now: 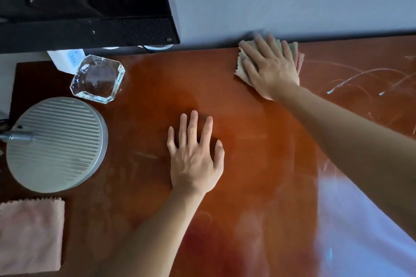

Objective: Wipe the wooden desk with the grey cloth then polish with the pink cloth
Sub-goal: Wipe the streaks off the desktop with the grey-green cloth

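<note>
The reddish-brown wooden desk [258, 141] fills the view. My right hand [271, 69] lies flat, fingers spread, pressing the grey cloth [242, 60] onto the desk at its far edge by the wall. Only the cloth's left side and top corners show around the hand. My left hand [195, 155] rests flat on the bare desk near the middle, fingers apart, holding nothing. The pink cloth [31, 234] lies folded at the near left corner, away from both hands.
A round ribbed grey lamp base [56, 144] stands at the left, with a square glass ashtray [98, 78] behind it and a white power adapter [65, 57] beyond. A black monitor [85, 7] hangs over the far left. Scratches [360, 78] mark the desk's right side.
</note>
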A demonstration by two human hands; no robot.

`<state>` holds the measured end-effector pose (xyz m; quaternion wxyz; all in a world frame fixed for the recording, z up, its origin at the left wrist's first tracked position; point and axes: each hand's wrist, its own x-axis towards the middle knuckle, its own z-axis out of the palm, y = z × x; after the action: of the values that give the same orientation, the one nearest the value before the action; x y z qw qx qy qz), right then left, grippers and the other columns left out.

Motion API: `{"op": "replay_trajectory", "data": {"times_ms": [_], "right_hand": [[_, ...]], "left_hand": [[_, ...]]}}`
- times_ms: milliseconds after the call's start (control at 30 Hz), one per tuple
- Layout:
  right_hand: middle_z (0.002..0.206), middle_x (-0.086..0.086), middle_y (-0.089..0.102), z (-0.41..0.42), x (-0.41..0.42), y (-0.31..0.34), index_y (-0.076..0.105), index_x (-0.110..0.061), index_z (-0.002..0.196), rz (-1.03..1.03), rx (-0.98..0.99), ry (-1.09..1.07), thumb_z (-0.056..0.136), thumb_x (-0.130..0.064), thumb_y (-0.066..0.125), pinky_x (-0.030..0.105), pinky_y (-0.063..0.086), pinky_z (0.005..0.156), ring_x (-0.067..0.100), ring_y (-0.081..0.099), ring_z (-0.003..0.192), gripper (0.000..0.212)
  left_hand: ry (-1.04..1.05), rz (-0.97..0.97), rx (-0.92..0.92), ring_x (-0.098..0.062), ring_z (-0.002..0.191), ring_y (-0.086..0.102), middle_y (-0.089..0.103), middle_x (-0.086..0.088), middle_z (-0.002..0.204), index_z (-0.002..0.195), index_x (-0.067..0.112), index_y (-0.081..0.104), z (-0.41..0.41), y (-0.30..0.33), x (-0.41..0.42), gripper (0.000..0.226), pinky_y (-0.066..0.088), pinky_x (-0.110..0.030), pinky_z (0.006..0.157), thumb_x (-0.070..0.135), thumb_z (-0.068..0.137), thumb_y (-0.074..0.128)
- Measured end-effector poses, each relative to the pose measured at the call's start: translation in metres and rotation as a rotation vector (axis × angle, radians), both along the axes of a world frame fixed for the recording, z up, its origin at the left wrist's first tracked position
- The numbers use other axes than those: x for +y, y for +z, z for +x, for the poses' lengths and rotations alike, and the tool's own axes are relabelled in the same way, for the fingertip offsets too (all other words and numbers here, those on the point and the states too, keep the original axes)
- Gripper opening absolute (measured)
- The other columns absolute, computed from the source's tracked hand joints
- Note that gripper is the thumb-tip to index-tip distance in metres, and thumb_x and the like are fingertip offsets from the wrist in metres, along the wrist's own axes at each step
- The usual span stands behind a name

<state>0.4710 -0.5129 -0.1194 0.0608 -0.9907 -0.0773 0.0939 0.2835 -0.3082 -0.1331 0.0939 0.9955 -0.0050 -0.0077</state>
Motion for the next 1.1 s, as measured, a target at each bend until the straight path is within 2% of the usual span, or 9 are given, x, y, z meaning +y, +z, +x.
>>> {"op": "replay_trajectory", "data": {"times_ms": [100,333,433,533,700,833,967,1100], "right_hand": [[0.172,-0.002,0.005,-0.016,0.004,0.0,0.013,-0.04,0.162,0.016,-0.01,0.024,0.104,-0.057,0.008,0.047,-0.007,0.126,0.021,-0.004,0.158,0.061],[0.171,-0.001,0.01,-0.143,-0.003,-0.001,0.013,-0.037,0.163,0.022,0.023,0.21,0.106,-0.056,0.001,0.054,0.006,0.127,0.025,-0.001,0.158,0.062],[0.171,-0.002,0.007,-0.138,-0.011,0.001,0.012,-0.039,0.163,0.012,0.045,0.252,0.104,-0.058,-0.002,0.052,0.001,0.127,0.024,-0.003,0.158,0.063],[0.171,-0.005,-0.001,-0.095,-0.022,0.001,0.005,-0.043,0.162,0.004,0.029,0.224,0.102,-0.06,-0.002,0.049,-0.007,0.126,0.021,-0.01,0.157,0.062],[0.172,-0.004,0.003,-0.019,-0.04,0.002,0.012,-0.042,0.162,0.002,0.019,0.137,0.1,-0.057,0.006,0.048,-0.005,0.126,0.022,-0.005,0.158,0.064],[0.172,-0.002,0.003,-0.053,-0.043,0.001,0.009,-0.039,0.162,0.003,0.013,0.138,0.102,-0.055,0.005,0.051,-0.003,0.126,0.024,-0.005,0.158,0.062],[0.172,-0.001,0.004,-0.124,-0.072,-0.002,0.007,-0.038,0.163,-0.006,0.027,0.223,0.105,-0.055,0.006,0.052,-0.001,0.127,0.024,-0.005,0.158,0.06],[0.171,-0.002,0.005,-0.122,-0.085,-0.003,0.005,-0.04,0.162,-0.012,0.039,0.255,0.105,-0.056,0.004,0.052,-0.001,0.127,0.023,-0.005,0.158,0.06]], "left_hand": [[0.005,0.002,-0.023,-0.032,0.155,0.024,0.031,-0.011,0.165,0.154,0.024,0.042,0.0,0.001,0.0,0.061,0.016,-0.057,0.124,0.051,0.101,0.031],[0.025,-0.001,-0.036,-0.032,0.153,0.027,0.035,-0.011,0.164,0.152,0.023,0.046,-0.001,0.003,-0.002,0.059,0.017,-0.058,0.122,0.048,0.099,0.036],[0.021,-0.007,-0.044,-0.033,0.152,0.029,0.037,-0.012,0.162,0.151,0.022,0.048,-0.001,0.003,-0.003,0.059,0.019,-0.06,0.121,0.047,0.099,0.037],[0.034,-0.012,-0.034,-0.033,0.152,0.03,0.039,-0.012,0.161,0.149,0.021,0.051,-0.001,0.005,-0.004,0.06,0.021,-0.06,0.119,0.047,0.097,0.037],[0.129,0.034,-0.026,-0.034,0.146,0.039,0.049,-0.014,0.153,0.14,0.016,0.057,0.009,0.012,-0.024,0.06,0.026,-0.056,0.11,0.047,0.093,0.037],[0.043,-0.004,-0.045,-0.032,0.146,0.04,0.049,-0.011,0.154,0.141,0.019,0.055,0.008,0.012,-0.07,0.057,0.022,-0.059,0.114,0.046,0.094,0.038],[0.006,-0.022,0.008,-0.032,0.154,0.026,0.036,-0.007,0.164,0.151,0.026,0.047,0.002,0.003,-0.11,0.058,0.017,-0.063,0.119,0.049,0.098,0.043],[0.014,0.027,0.002,-0.032,0.155,0.022,0.031,-0.006,0.166,0.153,0.027,0.043,-0.002,-0.003,-0.115,0.058,0.013,-0.064,0.12,0.05,0.099,0.041]]}}
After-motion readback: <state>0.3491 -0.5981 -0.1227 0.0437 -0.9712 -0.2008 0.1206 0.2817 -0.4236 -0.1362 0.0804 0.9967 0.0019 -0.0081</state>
